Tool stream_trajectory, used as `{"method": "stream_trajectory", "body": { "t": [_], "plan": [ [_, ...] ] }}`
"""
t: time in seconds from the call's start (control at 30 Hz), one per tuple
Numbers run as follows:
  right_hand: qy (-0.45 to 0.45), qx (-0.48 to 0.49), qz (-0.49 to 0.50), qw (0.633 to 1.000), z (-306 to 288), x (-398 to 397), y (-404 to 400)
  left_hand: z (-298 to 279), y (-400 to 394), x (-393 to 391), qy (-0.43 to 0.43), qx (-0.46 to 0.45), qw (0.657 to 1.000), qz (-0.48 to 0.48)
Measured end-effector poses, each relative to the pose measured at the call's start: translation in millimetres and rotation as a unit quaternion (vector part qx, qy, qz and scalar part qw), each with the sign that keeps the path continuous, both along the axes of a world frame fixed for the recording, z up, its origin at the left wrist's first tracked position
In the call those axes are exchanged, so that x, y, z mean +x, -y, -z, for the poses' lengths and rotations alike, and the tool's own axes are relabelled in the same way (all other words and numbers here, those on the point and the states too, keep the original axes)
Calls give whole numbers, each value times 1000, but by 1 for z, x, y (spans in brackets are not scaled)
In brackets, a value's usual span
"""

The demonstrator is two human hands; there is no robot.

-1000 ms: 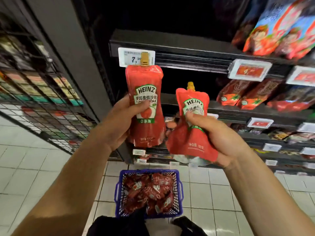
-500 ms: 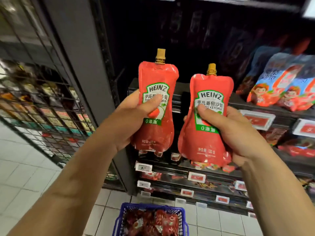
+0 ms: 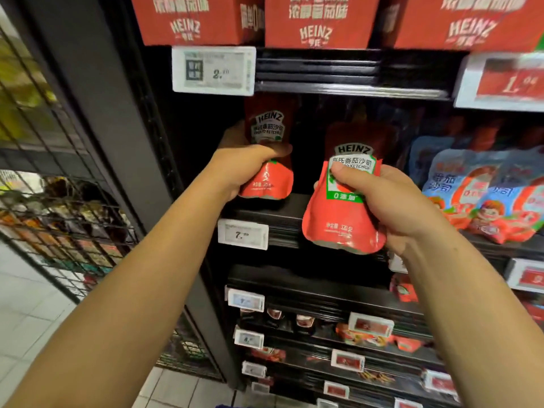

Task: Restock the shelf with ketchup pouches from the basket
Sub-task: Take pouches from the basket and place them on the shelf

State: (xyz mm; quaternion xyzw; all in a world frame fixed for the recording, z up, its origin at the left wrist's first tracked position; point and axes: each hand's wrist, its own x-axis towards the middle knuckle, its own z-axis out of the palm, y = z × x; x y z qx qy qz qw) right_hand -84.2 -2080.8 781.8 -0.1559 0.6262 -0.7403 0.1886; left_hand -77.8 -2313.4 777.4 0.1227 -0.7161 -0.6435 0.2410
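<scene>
On the dark shelf [image 3: 265, 209] sits the base of the glossy red left pouch [image 3: 266, 160], upright, its soft foil creased where my left hand [image 3: 244, 167] wraps round its middle. My right hand [image 3: 391, 201] holds the right pouch [image 3: 343, 213] just before the shelf edge, thumb pressing the green-bordered label, fingers curled behind. Both arms reach forward and up. Blue-and-red pouches [image 3: 482, 187] lie beside.
</scene>
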Motion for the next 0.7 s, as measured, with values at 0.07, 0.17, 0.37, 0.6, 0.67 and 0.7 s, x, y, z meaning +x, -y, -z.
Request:
{"method": "stream_trajectory", "body": {
  "t": [0.07, 0.17, 0.37, 0.6, 0.67, 0.7],
  "plan": [
    [3, 12, 1, 1000, -2, -7, 3, 4, 9, -19, -10, -24, 1000, -11],
    [23, 30, 13, 999, -4, -14, 6, 14, 23, -40, -33, -67, 997, -27],
    [30, 96, 80, 992, -4, -36, 18, 39, 36, -53, -107, -76, 990, -57],
    [-27, 52, 60, 996, -9, -78, 63, 49, 45, -62, -68, -159, 985, -9],
    [-51, 63, 73, 994, -10, -91, 73, 50, 47, -64, -59, -168, 984, -12],
    [-61, 65, 75, 993, -10, -97, 78, 50, 48, -65, -59, -171, 983, -19]
  ]
}}
